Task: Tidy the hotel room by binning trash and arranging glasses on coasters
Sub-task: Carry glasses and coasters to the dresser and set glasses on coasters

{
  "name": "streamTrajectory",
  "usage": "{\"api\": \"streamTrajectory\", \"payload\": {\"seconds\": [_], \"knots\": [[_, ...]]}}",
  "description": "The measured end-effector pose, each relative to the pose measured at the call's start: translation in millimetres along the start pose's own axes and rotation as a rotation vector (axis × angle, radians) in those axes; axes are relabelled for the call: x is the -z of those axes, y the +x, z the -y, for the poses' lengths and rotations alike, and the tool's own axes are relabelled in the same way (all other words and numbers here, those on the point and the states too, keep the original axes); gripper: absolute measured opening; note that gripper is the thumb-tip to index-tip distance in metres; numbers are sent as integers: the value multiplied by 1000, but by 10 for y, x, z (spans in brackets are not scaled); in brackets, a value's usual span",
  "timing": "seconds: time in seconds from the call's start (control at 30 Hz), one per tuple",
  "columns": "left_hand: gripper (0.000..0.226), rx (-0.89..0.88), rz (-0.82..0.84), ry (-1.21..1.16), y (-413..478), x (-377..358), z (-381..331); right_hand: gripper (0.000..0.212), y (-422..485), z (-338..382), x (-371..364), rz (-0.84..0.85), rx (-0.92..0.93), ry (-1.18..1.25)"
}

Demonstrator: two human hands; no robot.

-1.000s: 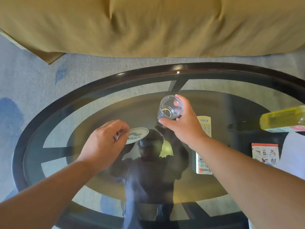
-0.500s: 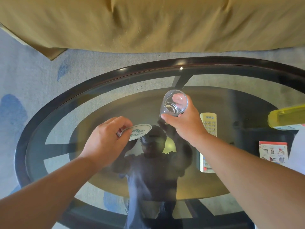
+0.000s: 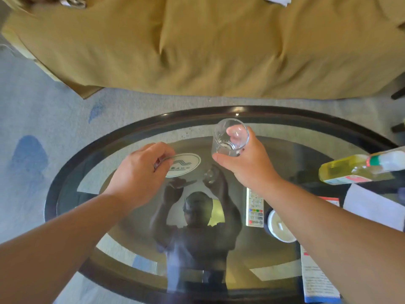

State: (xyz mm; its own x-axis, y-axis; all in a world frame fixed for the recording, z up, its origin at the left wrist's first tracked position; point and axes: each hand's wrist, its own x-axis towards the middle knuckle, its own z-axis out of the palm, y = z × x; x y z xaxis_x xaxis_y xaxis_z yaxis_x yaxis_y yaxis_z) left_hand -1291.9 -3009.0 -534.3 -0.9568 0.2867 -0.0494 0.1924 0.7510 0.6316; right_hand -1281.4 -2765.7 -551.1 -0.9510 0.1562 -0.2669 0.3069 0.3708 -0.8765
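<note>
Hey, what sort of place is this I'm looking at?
Most likely a hotel room's sitting area: a logo-printed coaster, a TV remote on an oval glass coffee table, and a tan sofa beyond it on carpet.

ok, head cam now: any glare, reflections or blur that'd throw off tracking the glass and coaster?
Head view: table top mirrors the person, with a ghost glass under the real glass; small highlights on the far rim; wide-angle bowing of the rim; coaster print readable, little motion blur; right hand shows through the glass wall.
</note>
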Motion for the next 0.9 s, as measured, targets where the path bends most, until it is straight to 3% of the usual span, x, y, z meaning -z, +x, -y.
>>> {"api": "streamTrajectory", "payload": {"seconds": [0.33,0.6,0.9], "knots": [[13,-97,-95,21,-129,857,-782,65,-560,966,498,21,147,8],[9,-205,-211,57,-337,1684,-1454,64,-1071,1921,911,-66,265,3],[8,-429,-193,51,-688,2421,-2020,62,-1929,2680,1145,-228,331,23]]}}
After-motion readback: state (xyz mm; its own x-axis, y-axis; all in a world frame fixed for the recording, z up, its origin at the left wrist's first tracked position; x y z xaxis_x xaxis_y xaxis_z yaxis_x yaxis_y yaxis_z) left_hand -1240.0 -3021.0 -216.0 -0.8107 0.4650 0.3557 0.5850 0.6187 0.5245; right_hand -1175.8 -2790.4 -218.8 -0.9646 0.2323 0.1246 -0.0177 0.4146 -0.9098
